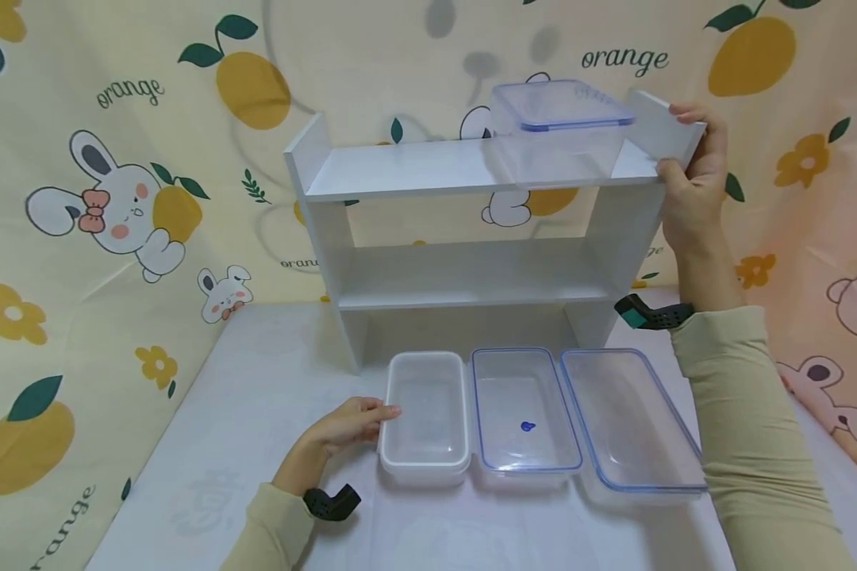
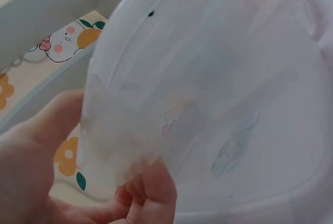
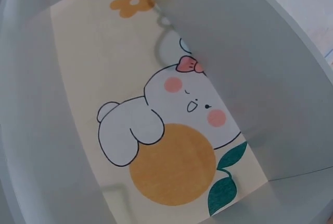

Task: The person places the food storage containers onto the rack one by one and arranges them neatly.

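My left hand (image 1: 350, 423) grips the left side of a clear plastic food container with a white-rimmed lid (image 1: 428, 412), which stands on the table. The left wrist view shows that container (image 2: 223, 94) close up, with my thumb and curled fingers at its edge. My right hand (image 1: 698, 186) is raised and holds the right side panel of a white shelf rack (image 1: 464, 274), fingers over its top edge. On the top shelf, beside that hand, sits a clear container with a blue-rimmed lid (image 1: 564, 127). In the right wrist view only shelf boards (image 3: 234, 52) appear, my hand out of sight.
Two more clear containers with blue-edged lids, a middle one (image 1: 524, 408) and a larger right one (image 1: 632, 420), stand in a row in front of the rack. A printed cloth (image 1: 128, 309) hangs behind. The white table (image 1: 257, 396) runs under everything.
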Demonstrator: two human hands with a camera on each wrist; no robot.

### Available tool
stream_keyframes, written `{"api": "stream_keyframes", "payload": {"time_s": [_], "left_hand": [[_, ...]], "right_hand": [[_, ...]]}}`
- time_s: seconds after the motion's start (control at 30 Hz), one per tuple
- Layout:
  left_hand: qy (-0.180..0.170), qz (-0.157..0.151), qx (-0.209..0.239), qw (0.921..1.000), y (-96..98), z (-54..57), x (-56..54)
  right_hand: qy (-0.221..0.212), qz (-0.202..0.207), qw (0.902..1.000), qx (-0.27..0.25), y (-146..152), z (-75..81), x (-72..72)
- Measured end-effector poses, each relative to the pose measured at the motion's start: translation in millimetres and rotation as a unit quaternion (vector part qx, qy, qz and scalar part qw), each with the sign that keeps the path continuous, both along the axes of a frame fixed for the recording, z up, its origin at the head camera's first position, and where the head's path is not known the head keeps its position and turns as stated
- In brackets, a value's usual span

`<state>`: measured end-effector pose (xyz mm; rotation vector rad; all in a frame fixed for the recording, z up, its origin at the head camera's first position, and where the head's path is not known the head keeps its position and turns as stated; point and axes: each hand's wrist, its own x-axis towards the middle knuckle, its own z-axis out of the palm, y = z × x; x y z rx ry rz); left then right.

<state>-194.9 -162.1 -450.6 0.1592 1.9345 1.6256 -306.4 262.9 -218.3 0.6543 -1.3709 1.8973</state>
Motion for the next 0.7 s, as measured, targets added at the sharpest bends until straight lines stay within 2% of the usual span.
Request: {"api": "stream_keyframes", "payload": {"time_s": [0.33, 0.57, 0.7], "left_hand": [[-0.01, -0.022, 0.033, 0.9992, -2.5, -4.1, -3.6], [-0.009, -0.029, 0.042, 0.9986, -6.0, -3.3, -4.0], [-0.009, -0.031, 0.043, 0.9985, -8.4, -2.6, -4.3]], "right_hand": [[0.006, 0.012, 0.9999, 0.0, 1.1, 0.0, 0.6], [0.019, 0.003, 0.9998, 0.008, 2.5, -1.7, 0.0], [0.009, 0.012, 0.9999, 0.001, 1.8, -0.4, 0.3]]}}
